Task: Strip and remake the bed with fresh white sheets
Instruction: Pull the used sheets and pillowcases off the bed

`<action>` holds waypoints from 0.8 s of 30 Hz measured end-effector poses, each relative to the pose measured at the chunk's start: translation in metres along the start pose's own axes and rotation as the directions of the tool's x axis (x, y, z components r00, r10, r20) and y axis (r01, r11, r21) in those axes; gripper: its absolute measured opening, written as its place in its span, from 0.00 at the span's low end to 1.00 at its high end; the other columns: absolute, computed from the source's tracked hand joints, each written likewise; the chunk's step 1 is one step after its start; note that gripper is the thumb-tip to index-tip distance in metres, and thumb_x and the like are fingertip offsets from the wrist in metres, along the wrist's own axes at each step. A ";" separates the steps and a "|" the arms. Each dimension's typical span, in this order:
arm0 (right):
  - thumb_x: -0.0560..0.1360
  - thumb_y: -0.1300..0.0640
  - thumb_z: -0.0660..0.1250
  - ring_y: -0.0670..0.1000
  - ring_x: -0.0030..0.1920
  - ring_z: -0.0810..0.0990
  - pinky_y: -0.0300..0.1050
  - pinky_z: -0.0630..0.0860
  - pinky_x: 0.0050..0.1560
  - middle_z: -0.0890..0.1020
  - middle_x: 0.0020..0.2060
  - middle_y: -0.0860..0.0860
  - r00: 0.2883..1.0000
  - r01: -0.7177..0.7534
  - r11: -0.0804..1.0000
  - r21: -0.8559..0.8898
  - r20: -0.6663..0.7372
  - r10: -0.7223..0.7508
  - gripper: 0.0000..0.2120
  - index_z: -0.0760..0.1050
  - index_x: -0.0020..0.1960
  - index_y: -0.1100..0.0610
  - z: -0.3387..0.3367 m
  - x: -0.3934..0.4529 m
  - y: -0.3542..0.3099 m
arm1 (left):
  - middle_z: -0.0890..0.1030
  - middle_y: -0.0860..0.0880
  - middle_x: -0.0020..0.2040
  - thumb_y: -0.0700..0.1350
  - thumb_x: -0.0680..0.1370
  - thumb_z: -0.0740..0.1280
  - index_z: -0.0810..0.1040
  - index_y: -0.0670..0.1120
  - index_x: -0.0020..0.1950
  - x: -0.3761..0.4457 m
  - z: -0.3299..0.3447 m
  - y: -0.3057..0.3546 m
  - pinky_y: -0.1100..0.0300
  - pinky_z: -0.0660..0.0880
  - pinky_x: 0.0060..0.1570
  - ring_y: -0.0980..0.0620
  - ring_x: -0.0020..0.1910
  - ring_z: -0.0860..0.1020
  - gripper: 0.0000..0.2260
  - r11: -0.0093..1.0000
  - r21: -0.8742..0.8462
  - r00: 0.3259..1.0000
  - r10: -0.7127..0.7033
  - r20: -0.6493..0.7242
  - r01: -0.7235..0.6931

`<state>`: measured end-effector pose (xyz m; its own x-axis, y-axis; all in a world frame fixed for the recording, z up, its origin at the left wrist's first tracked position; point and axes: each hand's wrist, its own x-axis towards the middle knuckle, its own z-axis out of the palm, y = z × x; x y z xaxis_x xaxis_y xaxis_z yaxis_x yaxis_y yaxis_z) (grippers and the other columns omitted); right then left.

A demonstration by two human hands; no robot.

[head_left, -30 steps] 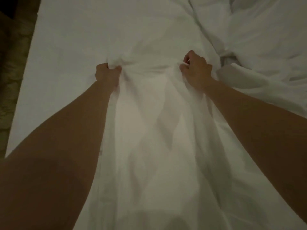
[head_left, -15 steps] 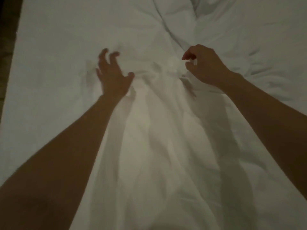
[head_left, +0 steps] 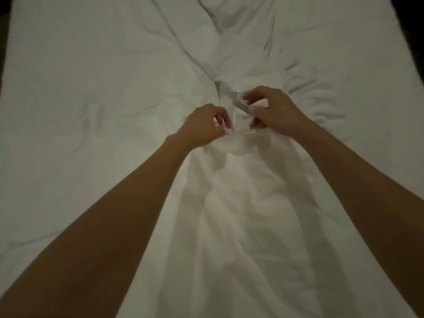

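A loose white sheet (head_left: 247, 203) lies bunched in a long ridge down the middle of the bed, running from my body up toward the far end. My left hand (head_left: 204, 128) has its fingers curled onto a fold of this sheet at the ridge's middle. Just to its right, my right hand (head_left: 273, 111) pinches the same gathered fabric between thumb and fingers. The two hands sit close together. Under the loose sheet the flat white mattress cover (head_left: 80, 99) stretches out to the left.
More crumpled white bedding (head_left: 316, 99) lies gathered to the right of my hands and twists away toward the top (head_left: 220, 31). Dark floor shows along the left edge (head_left: 3, 42) and the top right corner.
A second ago both hands gripped the sheet, wide apart. They then let go and spread. Now they have come together at the middle and taken hold of the gathered fabric again.
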<state>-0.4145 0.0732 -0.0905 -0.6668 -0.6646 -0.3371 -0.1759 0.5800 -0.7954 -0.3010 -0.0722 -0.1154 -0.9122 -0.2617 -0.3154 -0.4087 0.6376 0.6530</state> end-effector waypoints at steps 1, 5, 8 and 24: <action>0.75 0.62 0.67 0.43 0.36 0.81 0.34 0.75 0.37 0.79 0.55 0.52 1.000 0.018 0.989 -0.149 -0.003 -0.019 0.14 0.75 0.61 0.58 -0.003 -0.003 0.006 | 0.75 0.51 0.47 0.40 0.71 0.70 0.80 0.50 0.44 -0.006 0.001 0.003 0.63 0.72 0.43 0.53 0.42 0.75 0.06 0.999 0.036 0.998 0.030 0.062 -0.032; 0.71 0.55 0.73 0.51 0.54 0.76 0.41 0.70 0.52 0.74 0.61 0.52 0.977 0.060 0.831 -0.553 0.203 0.065 0.26 0.71 0.67 0.55 0.009 -0.020 0.020 | 0.78 0.51 0.46 0.43 0.70 0.71 0.71 0.50 0.56 -0.021 0.009 0.014 0.63 0.72 0.39 0.53 0.40 0.78 0.17 0.998 0.018 0.992 0.051 0.119 -0.054; 0.69 0.55 0.74 0.53 0.53 0.76 0.44 0.70 0.50 0.74 0.57 0.53 0.995 0.083 0.835 -0.544 0.099 -0.034 0.24 0.73 0.64 0.54 0.016 -0.029 0.022 | 0.79 0.50 0.44 0.46 0.71 0.72 0.66 0.51 0.68 -0.028 0.017 0.016 0.59 0.76 0.42 0.51 0.40 0.79 0.28 0.998 0.050 0.991 0.029 0.130 -0.036; 0.73 0.59 0.68 0.50 0.38 0.82 0.50 0.82 0.38 0.74 0.36 0.47 0.799 0.309 0.919 0.246 -0.591 -0.111 0.12 0.66 0.38 0.49 -0.020 -0.023 0.005 | 0.85 0.50 0.37 0.44 0.74 0.73 0.83 0.46 0.42 -0.035 0.007 0.018 0.63 0.78 0.44 0.55 0.39 0.84 0.03 0.842 -0.538 0.930 -0.223 -0.291 0.034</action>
<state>-0.4147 0.1006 -0.0768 -0.9414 -0.3164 0.1165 -0.1898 0.2116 -0.9588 -0.2760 -0.0464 -0.0967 -0.7662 -0.5966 -0.2387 -0.3913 0.1387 0.9097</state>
